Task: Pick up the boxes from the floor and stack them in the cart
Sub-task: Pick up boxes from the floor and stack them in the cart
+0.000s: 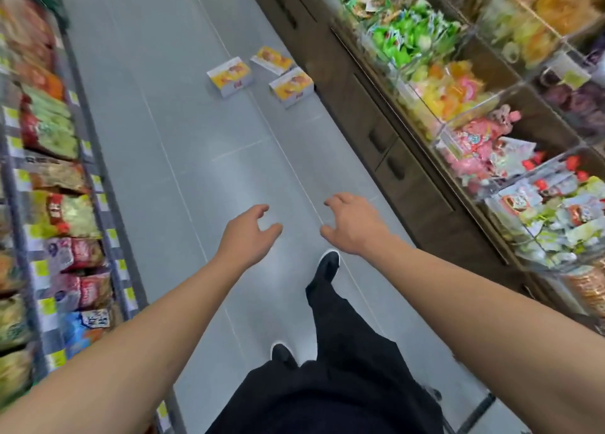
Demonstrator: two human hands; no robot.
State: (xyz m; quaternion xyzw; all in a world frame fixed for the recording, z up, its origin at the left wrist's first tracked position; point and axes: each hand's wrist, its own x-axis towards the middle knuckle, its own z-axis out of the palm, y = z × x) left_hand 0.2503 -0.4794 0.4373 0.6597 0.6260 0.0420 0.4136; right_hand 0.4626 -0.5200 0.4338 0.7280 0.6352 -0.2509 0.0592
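Three white and yellow boxes lie on the grey floor far ahead in the aisle: one on the left (230, 76), one further back (272, 60), one on the right (291, 86) close to the cabinet. My left hand (249, 234) and my right hand (352, 224) are stretched out in front of me at mid-frame, well short of the boxes. Both hold nothing, with fingers loosely curved. No cart shows except perhaps a dark metal part (474, 410) at the bottom right.
A shelf of snack bags (62, 211) lines the left side. On the right, a brown cabinet (402, 171) carries clear bins of wrapped sweets (484, 145). The tiled floor (203, 158) runs between them. My dark trousers and shoes (327, 263) are below.
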